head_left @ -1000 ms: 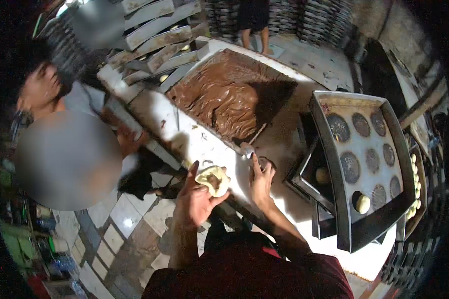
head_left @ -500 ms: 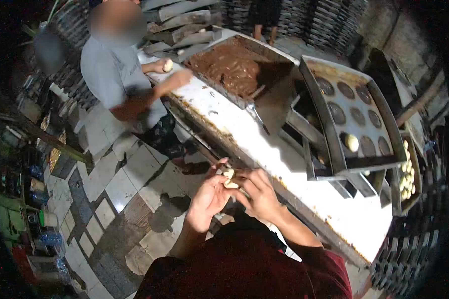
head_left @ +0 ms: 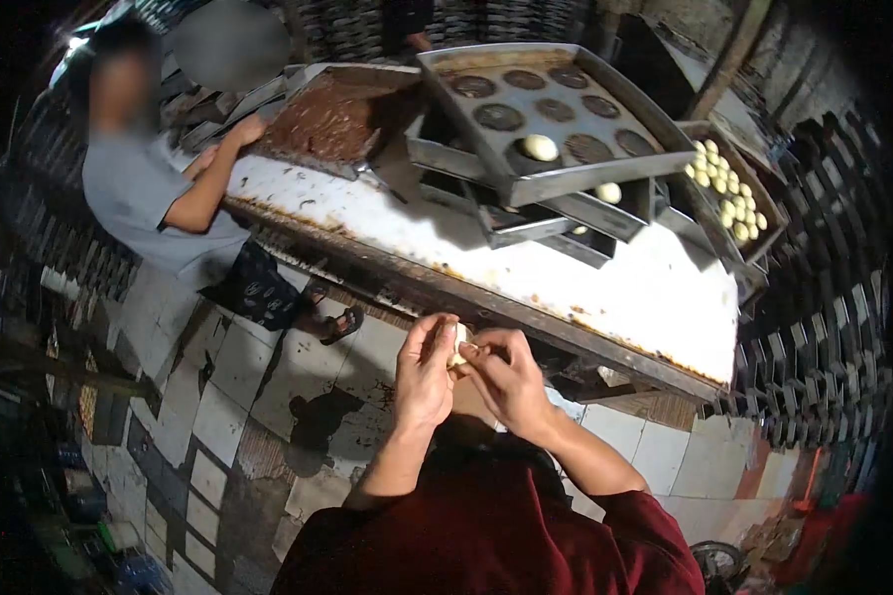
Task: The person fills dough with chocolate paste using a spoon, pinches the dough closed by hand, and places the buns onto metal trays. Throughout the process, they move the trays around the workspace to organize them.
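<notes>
Close in front of my body, a small piece of pale dough (head_left: 458, 344) is held between both hands. My left hand (head_left: 426, 372) has its fingers and thumb wrapped round it from the left. On the other side, my right hand (head_left: 509, 379) pinches its edge with the fingertips. Fingers cover much of the dough, so its full shape is hidden. Both hands are in front of the near edge of a white-topped table (head_left: 387, 235), nothing else touching them.
Stacked metal trays (head_left: 605, 180) stand on the table; the top one carries a dough ball (head_left: 540, 148). Further right, a tray holds several dough balls (head_left: 721, 178). A brown, paste-filled tray (head_left: 318, 124) lies at the back left, where a co-worker in a grey shirt (head_left: 149, 193) stands.
My view has swung, so table and trays appear further left and higher. The dough looks more gathered between my fingers. The co-worker's hands now are beside the brown paste tray.
</notes>
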`<state>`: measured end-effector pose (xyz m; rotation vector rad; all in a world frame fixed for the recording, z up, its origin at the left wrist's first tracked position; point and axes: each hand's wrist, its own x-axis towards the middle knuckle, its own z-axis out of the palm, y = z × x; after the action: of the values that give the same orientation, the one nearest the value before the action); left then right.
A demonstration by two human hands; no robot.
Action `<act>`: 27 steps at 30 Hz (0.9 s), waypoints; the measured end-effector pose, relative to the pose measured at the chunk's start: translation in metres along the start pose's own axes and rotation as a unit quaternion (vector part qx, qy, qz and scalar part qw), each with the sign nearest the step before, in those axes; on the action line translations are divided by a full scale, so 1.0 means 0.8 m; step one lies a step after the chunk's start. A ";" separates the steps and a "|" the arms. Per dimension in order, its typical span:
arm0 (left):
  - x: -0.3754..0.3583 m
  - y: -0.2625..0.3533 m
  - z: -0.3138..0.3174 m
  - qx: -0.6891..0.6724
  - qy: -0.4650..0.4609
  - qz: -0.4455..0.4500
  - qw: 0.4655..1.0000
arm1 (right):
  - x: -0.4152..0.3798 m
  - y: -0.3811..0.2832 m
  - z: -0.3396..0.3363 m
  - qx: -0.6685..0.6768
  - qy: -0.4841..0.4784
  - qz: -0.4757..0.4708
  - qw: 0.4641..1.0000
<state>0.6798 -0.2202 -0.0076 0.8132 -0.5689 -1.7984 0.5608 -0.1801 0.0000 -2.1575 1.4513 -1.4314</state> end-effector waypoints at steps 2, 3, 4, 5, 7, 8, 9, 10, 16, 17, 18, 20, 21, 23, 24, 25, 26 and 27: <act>-0.018 -0.032 0.016 0.142 -0.049 0.016 0.989 | -0.014 0.011 -0.048 0.071 0.003 0.085 0.994; -0.027 -0.050 0.026 0.229 -0.109 0.127 0.959 | -0.024 0.017 -0.069 0.133 0.008 0.158 0.978; -0.035 -0.068 0.037 0.307 -0.164 0.236 0.907 | -0.033 0.016 -0.093 0.220 0.008 0.257 0.941; -0.053 -0.065 0.066 0.265 -0.225 0.212 0.913 | -0.045 0.022 -0.114 0.275 0.001 0.273 0.922; -0.066 -0.091 0.099 0.318 -0.257 0.269 0.872 | -0.071 0.035 -0.151 0.327 0.002 0.286 0.901; -0.072 -0.108 0.115 0.367 -0.278 0.325 0.826 | -0.087 0.041 -0.165 0.294 0.034 0.265 0.917; -0.071 -0.130 0.127 0.376 -0.254 0.325 0.830 | -0.103 0.044 -0.179 0.262 0.063 0.245 0.931; -0.078 -0.150 0.147 0.238 -0.209 0.240 0.918 | -0.114 0.046 -0.193 0.127 0.078 0.149 0.978; -0.091 -0.188 0.184 0.008 -0.125 0.081 0.989 | -0.137 0.046 -0.230 -0.056 0.096 -0.007 0.994; -0.095 -0.190 0.182 0.061 -0.159 0.160 0.972 | -0.135 0.057 -0.231 0.034 0.103 0.011 0.994; -0.096 -0.183 0.174 0.223 -0.201 0.252 0.920 | -0.136 0.059 -0.229 0.176 0.106 0.115 0.972; -0.105 -0.161 0.166 0.374 -0.278 0.358 0.809 | -0.136 0.063 -0.235 0.344 0.047 0.223 0.911; -0.105 -0.154 0.162 0.373 -0.274 0.359 0.811 | -0.131 0.061 -0.238 0.332 -0.002 0.226 0.916; -0.101 -0.139 0.152 0.347 -0.267 0.335 0.834 | -0.123 0.052 -0.218 0.262 0.012 0.154 0.952; -0.098 -0.136 0.146 0.344 -0.270 0.337 0.834 | -0.118 0.045 -0.205 0.190 0.029 0.083 0.978; -0.093 -0.134 0.141 0.201 -0.203 0.261 0.922 | -0.112 0.034 -0.187 0.114 0.054 0.020 0.992; -0.086 -0.127 0.132 0.052 -0.129 0.175 0.975 | -0.106 0.013 -0.170 0.103 0.045 0.030 0.993; -0.078 -0.115 0.121 0.010 -0.114 0.142 0.983 | -0.099 0.002 -0.153 0.026 0.044 0.006 0.999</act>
<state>0.5650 -0.1288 0.0077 0.5113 -0.8114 -1.6323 0.4591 -0.0769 0.0148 -2.0765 1.4360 -1.5601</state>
